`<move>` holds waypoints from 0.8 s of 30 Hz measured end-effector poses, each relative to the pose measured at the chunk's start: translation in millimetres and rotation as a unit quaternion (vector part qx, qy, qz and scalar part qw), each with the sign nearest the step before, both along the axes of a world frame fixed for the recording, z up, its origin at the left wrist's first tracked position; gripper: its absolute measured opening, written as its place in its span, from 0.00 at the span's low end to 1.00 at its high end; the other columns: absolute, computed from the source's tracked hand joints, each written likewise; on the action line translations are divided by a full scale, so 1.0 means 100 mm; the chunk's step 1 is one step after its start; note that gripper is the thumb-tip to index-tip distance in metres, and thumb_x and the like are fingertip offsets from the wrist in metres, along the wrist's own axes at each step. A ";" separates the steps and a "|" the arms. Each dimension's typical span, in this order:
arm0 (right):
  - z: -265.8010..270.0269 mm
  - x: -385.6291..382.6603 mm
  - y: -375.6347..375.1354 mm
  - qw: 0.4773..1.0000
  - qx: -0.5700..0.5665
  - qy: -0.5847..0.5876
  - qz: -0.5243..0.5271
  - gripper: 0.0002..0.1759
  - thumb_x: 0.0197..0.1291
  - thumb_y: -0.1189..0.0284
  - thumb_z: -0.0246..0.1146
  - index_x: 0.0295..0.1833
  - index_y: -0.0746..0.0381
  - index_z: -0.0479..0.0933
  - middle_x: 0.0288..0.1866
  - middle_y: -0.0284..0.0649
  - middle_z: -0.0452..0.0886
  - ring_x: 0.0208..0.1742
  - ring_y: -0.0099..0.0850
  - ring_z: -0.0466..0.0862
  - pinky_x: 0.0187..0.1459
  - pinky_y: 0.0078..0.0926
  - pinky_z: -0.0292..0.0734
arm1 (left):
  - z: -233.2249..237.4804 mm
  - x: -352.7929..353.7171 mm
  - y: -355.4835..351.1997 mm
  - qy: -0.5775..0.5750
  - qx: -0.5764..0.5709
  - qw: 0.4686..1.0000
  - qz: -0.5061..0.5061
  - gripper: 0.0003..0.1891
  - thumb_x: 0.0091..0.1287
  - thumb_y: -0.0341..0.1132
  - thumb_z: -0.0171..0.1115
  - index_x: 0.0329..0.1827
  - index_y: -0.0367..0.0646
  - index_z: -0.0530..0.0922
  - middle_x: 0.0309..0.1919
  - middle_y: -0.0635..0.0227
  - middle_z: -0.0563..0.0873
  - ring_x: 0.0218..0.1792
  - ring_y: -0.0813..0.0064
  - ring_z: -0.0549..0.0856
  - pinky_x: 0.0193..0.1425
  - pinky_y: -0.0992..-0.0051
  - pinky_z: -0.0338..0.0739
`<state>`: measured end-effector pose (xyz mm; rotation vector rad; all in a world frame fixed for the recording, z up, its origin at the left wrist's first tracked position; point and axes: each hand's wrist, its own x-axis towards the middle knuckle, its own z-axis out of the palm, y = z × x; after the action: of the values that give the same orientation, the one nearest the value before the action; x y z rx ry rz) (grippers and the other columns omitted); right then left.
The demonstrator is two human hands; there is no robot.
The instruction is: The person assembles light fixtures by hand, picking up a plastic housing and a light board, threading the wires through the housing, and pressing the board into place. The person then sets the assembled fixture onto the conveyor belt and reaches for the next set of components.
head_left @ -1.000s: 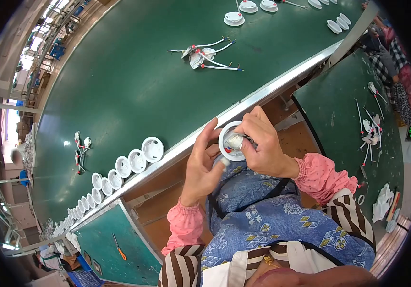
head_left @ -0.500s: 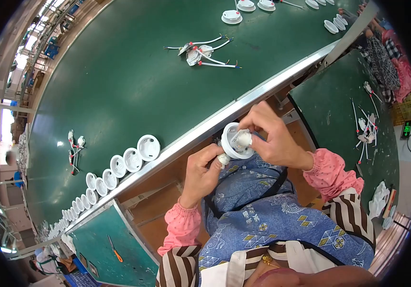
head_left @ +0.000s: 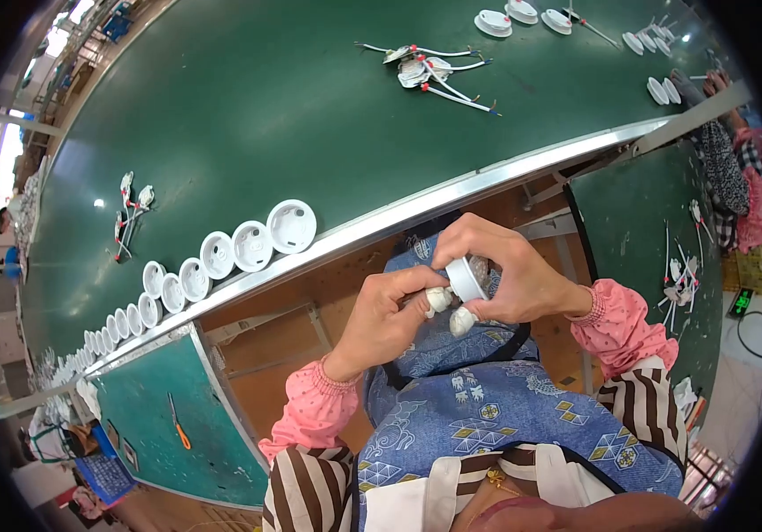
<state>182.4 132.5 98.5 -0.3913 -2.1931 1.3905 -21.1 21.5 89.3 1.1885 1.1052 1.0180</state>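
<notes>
My right hand (head_left: 518, 273) is closed around a shallow white round plastic cup (head_left: 467, 279), which is tipped on its side above my lap. Its index finger goes over the top edge, and the white-wrapped thumb (head_left: 462, 321) lies below. My left hand (head_left: 388, 312) pinches at the cup's left side, its white-covered fingertip (head_left: 437, 300) close against the cup. Whatever sits between those left fingers is hidden. On the table edge, a row of similar white cups (head_left: 252, 246) stands to the left of my hands.
A green table (head_left: 248, 115) with a metal edge (head_left: 425, 193) lies ahead. On it are bundles of white wires with red connectors (head_left: 438, 73) and white lidded discs (head_left: 493, 23). An orange-handled tool (head_left: 181, 433) rests on a lower green board. Another person's pink clothing (head_left: 753, 191) shows at right.
The cup has turned from facing me onto its side. My right fingers have come out of its inside and now wrap its outside. My view has shifted, too.
</notes>
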 end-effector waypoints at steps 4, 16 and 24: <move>-0.03 -0.05 -0.02 0.998 -0.057 0.004 0.022 0.29 0.40 0.79 0.77 0.53 0.62 0.80 0.53 0.40 0.80 0.56 0.38 0.82 0.56 0.34 0.77 | -0.06 -0.02 -0.09 -0.083 -0.023 0.996 0.014 0.07 0.76 0.29 0.63 0.47 0.34 0.85 0.33 0.73 0.86 0.32 0.86 0.80 0.35 0.80 0.75; -0.30 -0.55 -0.10 0.951 -0.300 -0.054 0.051 0.31 0.51 0.66 0.82 0.60 0.62 0.80 0.54 0.36 0.81 0.54 0.25 0.81 0.53 0.25 0.77 | -0.36 -0.21 -0.31 -0.139 -0.055 0.981 0.121 0.07 0.75 0.28 0.62 0.48 0.35 0.86 0.34 0.72 0.86 0.31 0.83 0.79 0.35 0.79 0.74; -0.40 -0.76 -0.24 0.987 -0.117 -0.061 -0.093 0.12 0.69 0.71 0.58 0.52 0.67 0.79 0.43 0.36 0.80 0.47 0.27 0.78 0.52 0.25 0.73 | -0.42 -0.02 -0.24 -0.001 0.042 0.974 0.224 0.05 0.69 0.28 0.62 0.40 0.34 0.80 0.24 0.65 0.79 0.28 0.79 0.76 0.33 0.70 0.72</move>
<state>106.4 108.4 58.5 -0.7653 -2.0298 1.5579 -23.4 -2.9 47.3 1.0229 1.3769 1.4209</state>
